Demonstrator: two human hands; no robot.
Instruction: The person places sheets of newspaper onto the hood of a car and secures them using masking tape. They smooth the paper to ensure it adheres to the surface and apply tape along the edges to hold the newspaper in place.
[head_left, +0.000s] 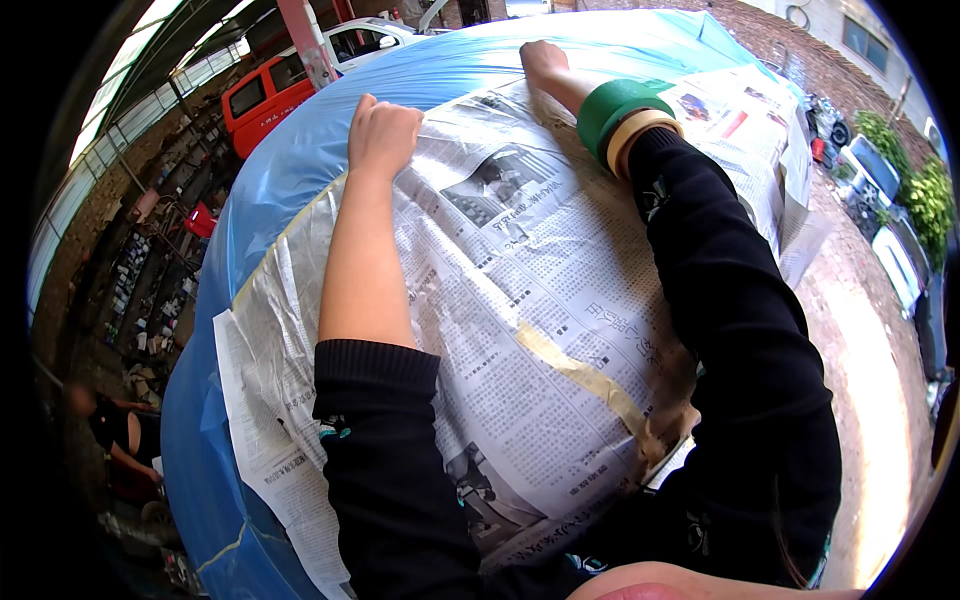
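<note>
Printed newspaper sheets (500, 300) cover a large rounded surface that bears blue plastic film (290, 190). My left hand (385, 138) is closed in a fist at the sheets' far left edge, where paper meets film. Farther off and to the right, my right hand (543, 64) is also closed, over the far edge of the paper. Both hands' fingertips are turned away, so what they grip is hidden. Around my right wrist hang a green tape roll (612, 112) and a beige tape roll (640, 127). A strip of yellowish masking tape (580, 378) runs across the newspaper.
Beyond the film stand a red vehicle (265, 105) and a white car (365, 42), near a red post (305, 40). Clutter (150, 290) lies on the ground at left, where another person (125, 430) is. Car parts (880, 180) line the right side.
</note>
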